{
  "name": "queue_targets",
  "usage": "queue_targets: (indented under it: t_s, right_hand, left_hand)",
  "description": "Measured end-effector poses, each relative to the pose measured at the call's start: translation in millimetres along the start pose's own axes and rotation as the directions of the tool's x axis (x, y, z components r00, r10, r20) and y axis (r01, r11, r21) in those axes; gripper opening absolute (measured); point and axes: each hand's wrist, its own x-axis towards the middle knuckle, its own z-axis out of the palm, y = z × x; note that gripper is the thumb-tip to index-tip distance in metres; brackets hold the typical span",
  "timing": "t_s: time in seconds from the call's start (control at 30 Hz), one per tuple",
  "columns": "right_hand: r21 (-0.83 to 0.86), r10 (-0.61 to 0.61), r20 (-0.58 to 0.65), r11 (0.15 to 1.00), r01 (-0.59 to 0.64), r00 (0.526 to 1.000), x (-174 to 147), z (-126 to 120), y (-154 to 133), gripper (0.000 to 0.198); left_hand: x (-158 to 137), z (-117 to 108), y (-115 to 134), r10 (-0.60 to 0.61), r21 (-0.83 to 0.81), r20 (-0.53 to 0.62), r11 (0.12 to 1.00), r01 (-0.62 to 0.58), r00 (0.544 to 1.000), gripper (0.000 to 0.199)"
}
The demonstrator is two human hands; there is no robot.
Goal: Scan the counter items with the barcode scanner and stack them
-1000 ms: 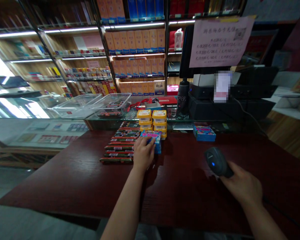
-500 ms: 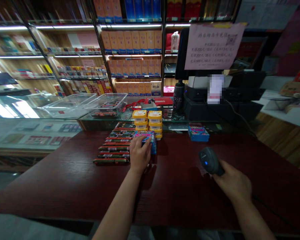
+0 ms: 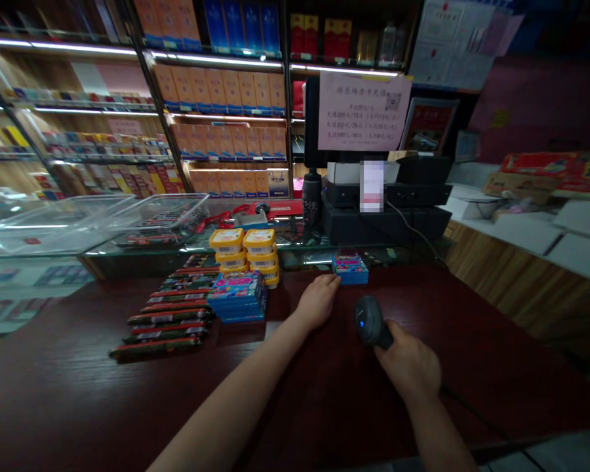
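In the head view my left hand (image 3: 318, 300) is stretched forward over the table with its fingers extended. Its fingertips are at the left edge of a small stack of blue and pink packs (image 3: 350, 270); whether they touch it I cannot tell. My right hand (image 3: 413, 362) is wrapped round the handle of a dark barcode scanner (image 3: 370, 318), whose blue light is lit. To the left stands a taller stack of the same blue packs (image 3: 238, 296). Behind it rise two columns of yellow-lidded tubs (image 3: 260, 242). Dark, red-edged sticks in wrappers (image 3: 164, 317) lie in a row beside them.
A glass counter (image 3: 299, 259) borders the far side of the dark wooden table (image 3: 295, 406). On it stand clear plastic bins (image 3: 162, 216), a black bottle (image 3: 312, 200) and a monitor with a paper sign (image 3: 361, 111). The scanner's cable (image 3: 486, 419) trails right.
My left hand has left the taller stack of blue packs and moved right to the smaller one. My right hand still holds the scanner. The view has turned to the right.
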Motion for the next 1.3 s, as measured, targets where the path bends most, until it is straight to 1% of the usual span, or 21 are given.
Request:
queue_targets:
  t_s: [0.13,0.23,0.37,0.47,0.57,0.63,0.67,0.7,0.73,0.77,0.8,0.83,0.87,0.9,0.93,1.0,1.07,1.13,1.2,1.23,1.3]
  right_hand:
    - [-0.014,-0.023,-0.001,1.000,0.023,1.000,1.5,-1.6,0.7,0.019]
    - [0.008,-0.035,-0.026,0.999,0.035,0.999,2.0,-0.8,1.8,0.020]
    - [0.049,-0.017,-0.039,0.999,0.019,0.999,2.5,0.5,2.6,0.018]
    - [0.056,-0.022,-0.048,0.998,0.024,0.999,2.8,1.2,3.2,0.016]
    - [0.054,-0.041,-0.066,0.998,0.044,0.997,2.4,2.0,4.3,0.017]
    - [0.050,-0.049,-0.084,0.997,0.054,0.995,1.6,2.4,4.8,0.018]
    - [0.049,-0.050,-0.090,0.997,0.054,0.995,1.0,2.4,4.8,0.019]
    - [0.050,-0.048,-0.094,0.997,0.053,0.994,0.4,2.4,4.6,0.020]
    - [0.051,-0.043,-0.094,0.998,0.048,0.995,-0.1,2.2,4.3,0.020]
    - [0.052,-0.038,-0.091,0.998,0.043,0.995,-0.7,2.0,3.8,0.020]
    - [0.055,-0.035,-0.089,0.998,0.040,0.995,-1.2,1.6,3.3,0.020]
    - [0.057,-0.037,-0.088,0.997,0.042,0.995,-1.7,1.3,2.8,0.020]
    - [0.061,-0.047,-0.087,0.997,0.052,0.995,-2.2,0.8,2.3,0.020]
    - [0.071,-0.061,-0.086,0.995,0.067,0.994,-2.7,0.3,2.0,0.020]
    - [0.086,-0.081,-0.085,0.992,0.088,0.993,-3.4,-0.3,1.8,0.020]
    - [0.158,-0.128,-0.085,0.977,0.140,0.988,-5.5,-2.0,1.3,0.023]
    - [0.332,-0.181,-0.097,0.921,0.203,0.979,-9.5,-4.6,0.1,0.029]
    - [0.560,-0.228,-0.111,0.789,0.251,0.967,-15.4,-7.8,-2.3,0.034]
    - [0.733,-0.246,-0.109,0.635,0.245,0.963,-22.6,-11.0,-5.1,0.035]
    - [0.778,-0.241,-0.096,0.587,0.224,0.966,-26.3,-12.4,-6.1,0.035]
    - [0.813,-0.216,-0.058,0.556,0.172,0.975,-32.9,-14.8,-6.8,0.033]
  left_hand:
    - [36.1,28.7,3.4,-0.028,0.109,0.088,0.994,0.018,0.996,0.049]
    - [50.1,42.5,4.3,-0.047,0.208,0.080,0.978,0.029,0.996,0.048]
    - [55.6,45.8,3.7,-0.028,0.341,0.028,0.940,0.017,0.999,0.035]
    - [54.8,36.5,0.7,0.028,0.410,0.054,0.911,-0.048,0.998,0.024]
    - [47.5,21.1,-5.6,0.024,0.347,0.034,0.937,-0.034,0.999,0.019]
    - [37.1,12.0,-9.9,-0.083,0.175,-0.124,0.979,0.104,0.989,0.014]
    - [30.2,8.7,-11.3,-0.179,0.025,-0.232,0.981,0.190,0.956,0.010]
    - [22.3,6.4,-11.8,-0.305,-0.173,-0.325,0.950,0.261,0.895,0.006]
    - [13.5,5.1,-11.4,-0.444,-0.402,-0.370,0.869,0.290,0.816,0.007]
    - [4.1,4.6,-10.0,-0.575,-0.626,-0.355,0.732,0.270,0.737,0.014]
    - [-5.9,4.5,-7.8,-0.679,-0.805,-0.287,0.554,0.215,0.675,0.021]
    - [-16.1,4.6,-5.2,-0.743,-0.919,-0.191,0.365,0.148,0.641,0.029]
    - [-26.2,4.5,-2.6,-0.771,-0.976,-0.101,0.200,0.089,0.629,0.037]
    - [-35.9,4.3,-0.3,-0.779,-0.995,-0.034,0.085,0.052,0.626,0.043]
    - [-44.9,3.8,1.4,-0.781,-0.999,0.010,0.011,0.030,0.625,0.048]
    - [-59.5,2.5,2.2,-0.794,-0.998,0.049,-0.058,0.004,0.606,0.050]
    - [-68.7,2.0,0.2,-0.819,-0.995,0.058,-0.091,-0.030,0.571,0.049]
    - [-72.8,2.7,-2.6,-0.838,-0.991,0.061,-0.117,-0.069,0.542,0.048]
    - [-73.5,4.2,-4.3,-0.845,-0.986,0.062,-0.136,-0.101,0.531,0.048]
    - [-73.2,4.8,-4.4,-0.847,-0.983,0.062,-0.143,-0.114,0.527,0.049]
    - [-72.1,5.3,-3.4,-0.853,-0.979,0.060,-0.151,-0.134,0.518,0.048]
